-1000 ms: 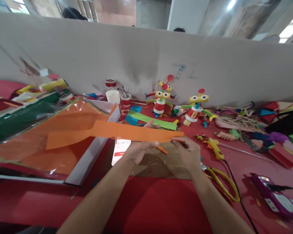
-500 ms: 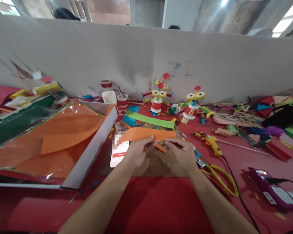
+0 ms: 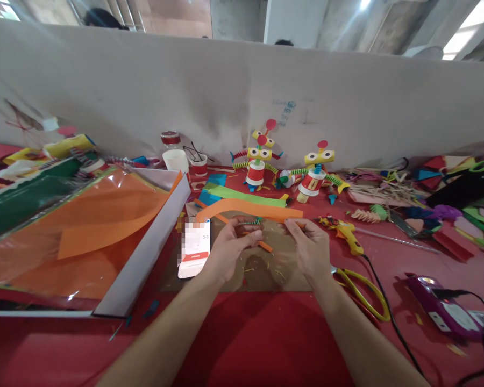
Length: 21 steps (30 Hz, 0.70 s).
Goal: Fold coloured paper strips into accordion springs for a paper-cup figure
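A long orange paper strip (image 3: 250,206) lies curved across the far side of the brown board (image 3: 221,274). My right hand (image 3: 313,247) pinches its right end between thumb and fingers. My left hand (image 3: 230,248) is off the strip, its thumb and fingers apart over the board, with nothing visible between them. Just beyond its fingertips is a small green folded-paper spring (image 3: 251,222). A narrow orange piece (image 3: 265,246) rests on the board between my hands. Behind the orange strip is a light green paper strip (image 3: 246,194).
Left of my wrist lies a lit phone (image 3: 195,252); farther left stands a white box (image 3: 145,252) of orange sheets. On the right are yellow-handled scissors (image 3: 367,293), a yellow glue gun (image 3: 350,236) with cord and a purple device (image 3: 443,312). Paper-cup figures (image 3: 311,183) stand behind.
My left hand has let go of the orange strip and opened. My right hand has shifted slightly right, still pinching the strip's end. The view has moved a little.
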Motion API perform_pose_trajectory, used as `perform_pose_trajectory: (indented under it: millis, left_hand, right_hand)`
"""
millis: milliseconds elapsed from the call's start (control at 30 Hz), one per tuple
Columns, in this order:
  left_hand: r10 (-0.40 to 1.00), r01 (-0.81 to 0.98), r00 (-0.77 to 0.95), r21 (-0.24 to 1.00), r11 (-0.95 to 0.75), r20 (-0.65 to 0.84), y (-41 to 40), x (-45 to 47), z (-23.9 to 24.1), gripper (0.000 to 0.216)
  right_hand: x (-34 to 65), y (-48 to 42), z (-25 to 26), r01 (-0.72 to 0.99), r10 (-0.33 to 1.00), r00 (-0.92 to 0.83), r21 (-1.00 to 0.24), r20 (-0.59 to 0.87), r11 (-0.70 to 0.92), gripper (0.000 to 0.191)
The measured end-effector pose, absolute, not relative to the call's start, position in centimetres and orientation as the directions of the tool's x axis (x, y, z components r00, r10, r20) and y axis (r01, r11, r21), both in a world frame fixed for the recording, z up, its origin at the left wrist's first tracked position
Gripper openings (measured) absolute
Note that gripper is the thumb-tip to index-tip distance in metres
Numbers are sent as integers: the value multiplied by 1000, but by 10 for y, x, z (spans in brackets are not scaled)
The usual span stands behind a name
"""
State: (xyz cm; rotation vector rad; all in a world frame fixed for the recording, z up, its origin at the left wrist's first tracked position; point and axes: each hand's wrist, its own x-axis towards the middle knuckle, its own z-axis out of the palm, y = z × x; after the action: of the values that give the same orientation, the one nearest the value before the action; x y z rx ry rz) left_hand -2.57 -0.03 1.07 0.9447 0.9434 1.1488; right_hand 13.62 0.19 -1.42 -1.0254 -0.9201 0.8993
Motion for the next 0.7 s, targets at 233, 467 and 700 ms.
perform_pose_trajectory:
  millis: [233,467,700]
  left_hand:
    - [967,-46,223,992,-117,124,-9,-20,13,33]
    - [995,52,8,994,-98,98,-2,-22,8,12]
    - [995,96,-47,992,-87,91,-4,-24,14,8]
  right_hand:
    - [138,1,-12,-189,953,247,-956,173,223,9]
    - [134,-6,-14,8,941,177,-957,288,292,9]
    - [131,-5,-16,-34,948,194,-964,254,265,14]
